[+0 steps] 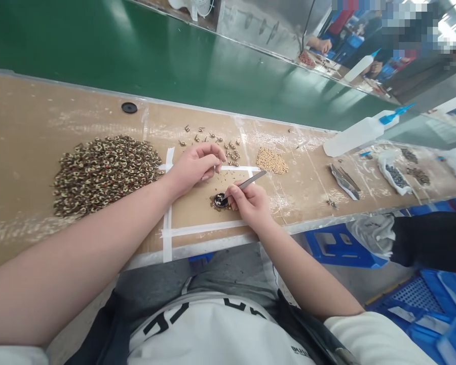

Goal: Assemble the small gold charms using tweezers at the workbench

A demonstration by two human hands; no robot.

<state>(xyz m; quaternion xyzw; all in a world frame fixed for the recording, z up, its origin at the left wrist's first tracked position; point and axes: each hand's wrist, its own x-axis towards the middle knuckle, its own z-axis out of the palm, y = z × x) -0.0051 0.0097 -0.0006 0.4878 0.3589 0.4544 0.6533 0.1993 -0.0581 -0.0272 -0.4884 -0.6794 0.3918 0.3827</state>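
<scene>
My right hand (251, 203) is closed around metal tweezers (254, 179), whose tips reach into a small round black dish (221, 200) holding a few pale bits. My left hand (198, 167) hovers over the tape line up and left of the dish, its fingers curled and pressed together; whether a small piece is between them is too small to tell. Just beyond it several small metal parts (232, 154) lie scattered. A pile of gold-coloured beads (272, 160) sits beyond my right hand, and a large heap of small brown-and-cream parts (106, 175) is to the left.
A black disc (129, 107) lies at the back left. On the right are a white bottle with a blue nozzle (353, 136), an opened pouch (344, 181) and a bag of dark parts (394, 172). A green surface (213, 71) runs behind the table. Other people's hands show at the upper right.
</scene>
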